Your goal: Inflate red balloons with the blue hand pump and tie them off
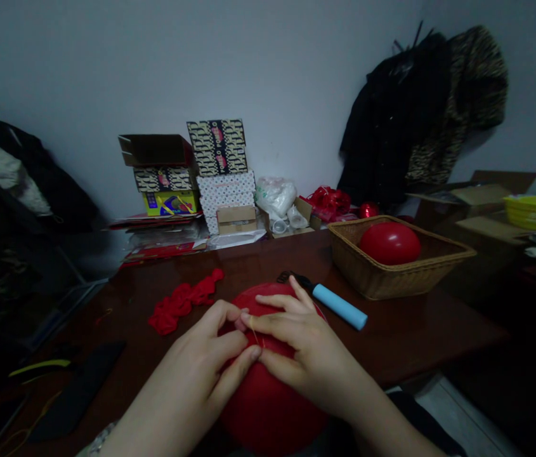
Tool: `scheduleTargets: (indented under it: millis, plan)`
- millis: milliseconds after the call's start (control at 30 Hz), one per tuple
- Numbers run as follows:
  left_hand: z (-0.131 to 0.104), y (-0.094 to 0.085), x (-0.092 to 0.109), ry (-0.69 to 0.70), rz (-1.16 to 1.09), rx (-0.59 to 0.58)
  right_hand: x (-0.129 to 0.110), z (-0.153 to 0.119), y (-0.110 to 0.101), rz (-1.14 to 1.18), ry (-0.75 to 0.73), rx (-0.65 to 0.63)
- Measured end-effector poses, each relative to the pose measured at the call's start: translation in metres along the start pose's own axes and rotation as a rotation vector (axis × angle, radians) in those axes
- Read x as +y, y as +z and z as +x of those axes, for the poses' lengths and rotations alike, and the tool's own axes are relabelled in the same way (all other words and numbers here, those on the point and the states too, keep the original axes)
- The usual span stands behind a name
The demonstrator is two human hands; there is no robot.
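Observation:
An inflated red balloon is in front of me at the table's near edge, under both hands. My left hand is closed at its top, thumb and fingers pinching the balloon there; the pinched part is mostly hidden. A thin pale thread runs between the fingertips. My right hand pinches this thread with thumb and index finger, its other fingers spread above the balloon. Beyond the right hand lies a light-blue cylinder with a black end. Crumpled red pieces lie beyond the left hand.
A wicker basket at the right holds another red balloon. Stacked boxes and plastic bags line the wall. At the left lie a dark flat object and a yellow-edged tool.

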State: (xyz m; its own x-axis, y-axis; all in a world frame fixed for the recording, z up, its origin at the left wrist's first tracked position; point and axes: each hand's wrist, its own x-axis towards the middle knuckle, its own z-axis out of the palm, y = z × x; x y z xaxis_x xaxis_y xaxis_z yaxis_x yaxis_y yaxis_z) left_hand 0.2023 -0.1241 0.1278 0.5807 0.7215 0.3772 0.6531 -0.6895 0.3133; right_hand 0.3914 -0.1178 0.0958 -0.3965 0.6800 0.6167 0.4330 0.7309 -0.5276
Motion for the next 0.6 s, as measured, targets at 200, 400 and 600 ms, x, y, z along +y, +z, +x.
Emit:
scheduleTargets:
  millis: [200, 400, 600]
  plan:
    - [-0.0029, 0.0015, -0.0024, 0.001, 0.112, 0.086, -0.0006, 0.0016, 0.0062, 0.002, 0.013, 0.04]
    - [-0.0059, 0.0035, -0.007, 0.026, 0.166, 0.116, 0.0027, 0.0046, 0.0095, -0.002, -0.023, -0.052]
    - [-0.0074, -0.002, -0.0103, 0.04, 0.163, 0.102, 0.0053, 0.007, 0.0099, -0.024, -0.036, -0.063]
